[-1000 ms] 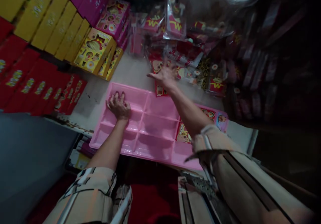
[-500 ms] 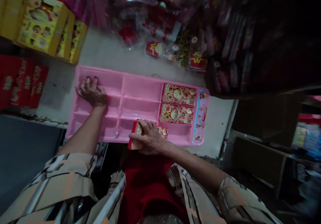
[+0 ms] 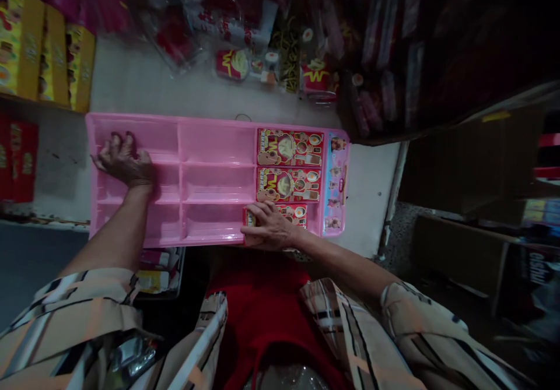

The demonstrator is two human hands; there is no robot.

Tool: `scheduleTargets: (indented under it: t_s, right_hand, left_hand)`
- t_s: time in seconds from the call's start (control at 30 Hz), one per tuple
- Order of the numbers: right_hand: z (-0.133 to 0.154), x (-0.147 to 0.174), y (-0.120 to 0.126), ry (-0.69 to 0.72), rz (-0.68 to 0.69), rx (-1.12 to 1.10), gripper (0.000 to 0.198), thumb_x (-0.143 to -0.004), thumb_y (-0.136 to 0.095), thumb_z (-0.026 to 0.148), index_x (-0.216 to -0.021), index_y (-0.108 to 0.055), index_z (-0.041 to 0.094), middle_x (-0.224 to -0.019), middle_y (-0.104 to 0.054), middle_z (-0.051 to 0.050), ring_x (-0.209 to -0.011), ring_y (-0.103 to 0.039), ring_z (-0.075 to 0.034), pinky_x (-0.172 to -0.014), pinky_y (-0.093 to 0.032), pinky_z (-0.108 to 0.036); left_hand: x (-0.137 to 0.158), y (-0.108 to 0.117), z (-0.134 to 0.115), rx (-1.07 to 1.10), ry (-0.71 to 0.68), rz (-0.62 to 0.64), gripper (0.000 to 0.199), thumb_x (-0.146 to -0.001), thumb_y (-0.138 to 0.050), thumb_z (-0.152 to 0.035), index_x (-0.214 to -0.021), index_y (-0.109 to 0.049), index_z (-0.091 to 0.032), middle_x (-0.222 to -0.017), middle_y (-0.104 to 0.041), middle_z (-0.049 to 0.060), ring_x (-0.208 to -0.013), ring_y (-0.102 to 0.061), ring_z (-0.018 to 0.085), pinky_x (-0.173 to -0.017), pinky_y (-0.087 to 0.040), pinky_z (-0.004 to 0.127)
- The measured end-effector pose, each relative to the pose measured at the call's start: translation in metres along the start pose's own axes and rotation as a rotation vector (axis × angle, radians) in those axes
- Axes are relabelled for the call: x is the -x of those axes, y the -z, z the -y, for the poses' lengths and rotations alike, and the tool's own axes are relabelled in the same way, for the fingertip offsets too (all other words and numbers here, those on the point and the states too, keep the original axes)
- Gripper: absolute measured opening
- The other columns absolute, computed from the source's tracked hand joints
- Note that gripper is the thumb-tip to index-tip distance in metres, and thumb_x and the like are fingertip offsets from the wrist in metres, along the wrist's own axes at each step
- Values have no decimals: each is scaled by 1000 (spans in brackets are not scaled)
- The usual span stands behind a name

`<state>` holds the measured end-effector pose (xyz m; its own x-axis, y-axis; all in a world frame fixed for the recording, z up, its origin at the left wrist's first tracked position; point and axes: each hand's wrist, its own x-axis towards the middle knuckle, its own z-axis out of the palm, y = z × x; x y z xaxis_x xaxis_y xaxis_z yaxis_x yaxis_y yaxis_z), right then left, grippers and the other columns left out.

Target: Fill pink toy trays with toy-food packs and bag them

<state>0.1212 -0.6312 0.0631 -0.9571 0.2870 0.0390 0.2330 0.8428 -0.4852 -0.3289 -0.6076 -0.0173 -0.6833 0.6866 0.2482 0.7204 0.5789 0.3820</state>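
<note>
A pink plastic tray (image 3: 214,194) with several compartments lies across the worktop. My left hand (image 3: 125,160) rests in its left part, over the upper and middle compartments, fingers spread and holding nothing. My right hand (image 3: 272,227) grips a small red printed box (image 3: 301,214) at the near right compartment, partly covering it; the box's left end juts past that compartment's divider. Two matching boxes, an upper box (image 3: 289,147) and a middle box (image 3: 286,185), fill the compartments behind it. A blue printed strip (image 3: 335,183) runs along the tray's right end.
Yellow boxes (image 3: 79,66) and red boxes (image 3: 23,160) stand at the left. Bagged toy pieces (image 3: 231,65) are heaped behind the tray. Dark cartons (image 3: 455,168) sit at the right. Below the tray's left side is a bin (image 3: 177,279) with small packets.
The red box has gone from being tilted at the tray's near edge to lying flatter in the near right compartment, still under my right hand. The view has shifted; my left hand stays put.
</note>
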Motion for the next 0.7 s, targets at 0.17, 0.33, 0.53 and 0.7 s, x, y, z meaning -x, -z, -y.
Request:
scheduleTargets:
  t_s: [0.17,0.33,0.53,0.7]
  right_hand:
    - [-8,16,4,10,-102,5,51,-85,-71,62,-122,-68,28,-151,-46,-14,-146,-33,-36,-122,-20,-64]
    - [23,-5,-3,-238,-252,69,17,-94,-62,30,-102,-70,18,-149,-51,-16,-151,-33,-33,-126,-26,-57]
    - [18,-9,-53,-360,-283,226,63,-97,-54,34,-157,-39,24,-165,-34,-14,-155,-27,-35,-126,-20,-62]
    - [25,-30,-34,-361,-345,261,65,-97,-55,43,-158,-39,27,-157,-46,-17,-143,-45,-41,-117,-28,-69]
  left_hand:
    - [-5,-9,5,-23,32,54,59,-79,-64,-17,-137,-61,-12,-153,-52,4,-134,-35,29,-120,-2,61]
    - [-1,8,-4,-13,60,38,55,-82,-56,-16,-137,-63,-14,-153,-53,11,-139,-38,31,-120,-19,59]
    - [2,16,-10,-75,39,-4,53,-87,-54,-23,-138,-65,-26,-149,-58,7,-139,-46,31,-125,-18,56]
    - [5,22,-10,-44,41,-10,55,-88,-50,-20,-141,-62,-26,-153,-54,7,-144,-43,31,-127,-15,57]
